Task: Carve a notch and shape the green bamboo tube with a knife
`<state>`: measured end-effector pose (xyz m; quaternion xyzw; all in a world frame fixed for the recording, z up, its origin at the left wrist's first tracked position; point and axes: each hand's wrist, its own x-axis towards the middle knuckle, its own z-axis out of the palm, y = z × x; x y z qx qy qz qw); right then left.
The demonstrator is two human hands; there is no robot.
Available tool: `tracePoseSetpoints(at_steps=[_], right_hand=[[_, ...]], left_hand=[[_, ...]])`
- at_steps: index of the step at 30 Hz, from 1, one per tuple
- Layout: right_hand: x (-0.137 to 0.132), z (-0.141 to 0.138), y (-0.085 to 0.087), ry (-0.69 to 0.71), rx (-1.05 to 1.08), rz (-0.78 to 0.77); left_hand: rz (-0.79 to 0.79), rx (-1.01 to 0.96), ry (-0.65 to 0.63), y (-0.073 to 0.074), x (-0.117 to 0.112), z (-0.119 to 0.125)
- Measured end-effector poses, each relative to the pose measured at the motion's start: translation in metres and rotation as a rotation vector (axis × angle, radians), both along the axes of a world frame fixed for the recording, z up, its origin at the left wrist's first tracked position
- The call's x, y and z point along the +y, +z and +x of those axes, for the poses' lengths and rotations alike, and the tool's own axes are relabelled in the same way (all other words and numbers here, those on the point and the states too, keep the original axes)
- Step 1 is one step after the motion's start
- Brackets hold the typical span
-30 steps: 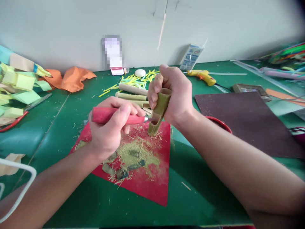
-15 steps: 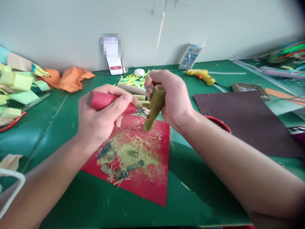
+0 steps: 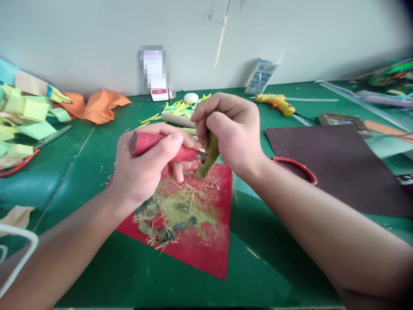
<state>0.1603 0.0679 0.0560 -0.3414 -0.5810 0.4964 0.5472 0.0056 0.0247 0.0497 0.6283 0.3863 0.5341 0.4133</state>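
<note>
My left hand (image 3: 142, 170) is closed around the red handle of a carving knife (image 3: 161, 146), its metal tip touching a short green bamboo tube (image 3: 209, 156). My right hand (image 3: 230, 129) grips that tube from above, fingers wrapped over its top, and holds it tilted with its lower end on a red sheet (image 3: 196, 241). Greenish shavings and small cut bamboo chips (image 3: 174, 213) lie piled on the sheet just below both hands.
Behind the hands lie pale bamboo sticks (image 3: 177, 119) and yellow-green strips. A yellow glue gun (image 3: 274, 103), a dark brown board (image 3: 338, 165), a red ring-shaped rim (image 3: 295, 168), orange paper (image 3: 97, 105), coloured folded papers (image 3: 26, 120) and a propped phone (image 3: 155, 75) surround the green table.
My right hand has closed down over the tube's top, hiding its open end. My left hand brought the knife tip back against the tube's lower part.
</note>
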Motion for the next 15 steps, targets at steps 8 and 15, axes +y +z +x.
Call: tracePoseSetpoints(at_steps=[8, 15], right_hand=[[-0.007, -0.009, -0.001, -0.048, -0.016, 0.040], [-0.007, -0.013, -0.003, -0.103, 0.017, 0.056]], left_hand=[[0.010, 0.056, 0.083, -0.012, -0.014, 0.007], [-0.018, 0.016, 0.116, -0.020, -0.009, 0.007]])
